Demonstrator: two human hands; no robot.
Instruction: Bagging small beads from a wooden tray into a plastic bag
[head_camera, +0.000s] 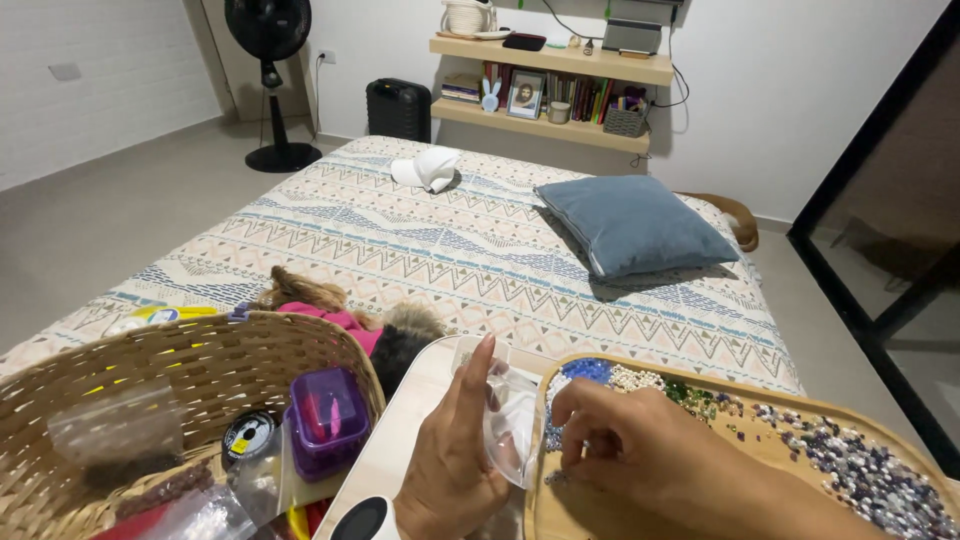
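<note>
Both my hands sit lowest in view, over a white lap tray (400, 440); my left hand (450, 470) grips a small clear plastic bag (512, 420), thumb raised along its near side, fingers clasped behind it; the bag stands upright, long axis near vertical, mouth toward the top, touching the rim of the wooden tray (560, 500) just right of that hand; my right hand (640, 440) rests palm down on the wooden tray, fingertips curled and pinched at tiny beads (556, 478) beside the bag, though I cannot tell whether a bead is caught between them; the wooden tray holds beads sorted in heaps: blue beads (588, 370), white beads (636, 378), green ones (695, 398), and a wide spread of purple and grey (860, 475); at my left a wicker basket (150, 350) holds a purple lidded box (326, 420), a black spool (247, 435) and loose plastic bags (115, 425); beyond lies the bed with a blue pillow (632, 225)
</note>
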